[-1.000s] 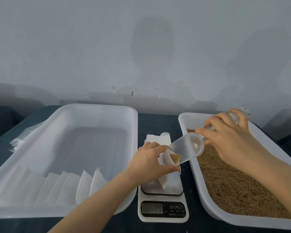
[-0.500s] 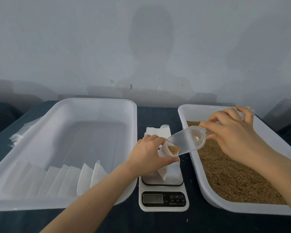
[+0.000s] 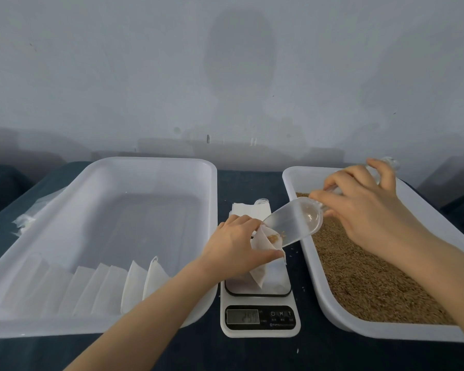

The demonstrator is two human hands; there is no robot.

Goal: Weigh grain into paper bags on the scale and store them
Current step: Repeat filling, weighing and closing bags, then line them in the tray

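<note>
From the head camera, a small white paper bag point(image 3: 261, 266) stands on the plate of a white scale point(image 3: 260, 325) between two trays. The left hand point(image 3: 236, 245) grips the bag at its mouth, thumb on the near edge and fingers curled over the far edge, keeping it spread. The right hand point(image 3: 364, 207) pinches the handle of a clear plastic scoop point(image 3: 292, 223), tilted so its lip meets the bag's mouth; a few brown grains sit there. The right tray point(image 3: 330, 298), white plastic with rounded corners, holds a rough bed of brown grain point(image 3: 373, 285). The left tray point(image 3: 145, 167) holds a leaning row of flat white bags point(image 3: 134, 285). A stack of spare bags point(image 3: 249, 208) lies behind the scale on the dark desk point(image 3: 252, 354). The scale's display is too blurred to read.
</note>
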